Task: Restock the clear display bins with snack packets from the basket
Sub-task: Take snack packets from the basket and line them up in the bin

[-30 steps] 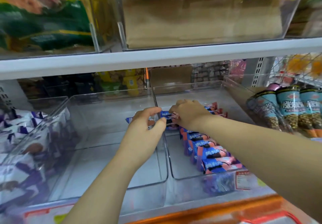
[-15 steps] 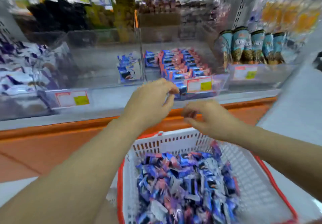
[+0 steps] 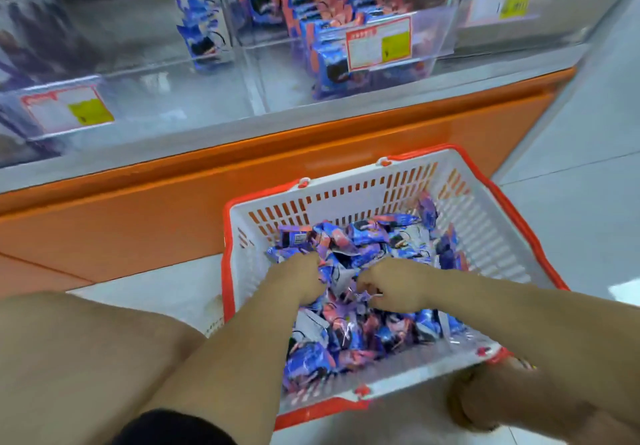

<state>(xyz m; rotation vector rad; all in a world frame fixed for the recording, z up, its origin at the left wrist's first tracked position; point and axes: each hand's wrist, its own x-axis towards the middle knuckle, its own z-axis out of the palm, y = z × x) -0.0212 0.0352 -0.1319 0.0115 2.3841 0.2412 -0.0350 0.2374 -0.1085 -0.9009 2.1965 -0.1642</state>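
Blue snack packets (image 3: 367, 237), judged light and slippery, seem gripped by left hand (image 3: 300, 282) and right hand (image 3: 398, 285) in the basket (image 3: 346, 199); edges are best pinched.

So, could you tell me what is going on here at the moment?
A person is restocking from a white, red-rimmed basket. Both hands are down in its pile of snack packets: the right hand curls its fingers round some, while the left hand has its fingertips buried out of sight. Behind the basket, one clear bin holds a row of similar packets, and the neighbouring bin to its left holds only a few.
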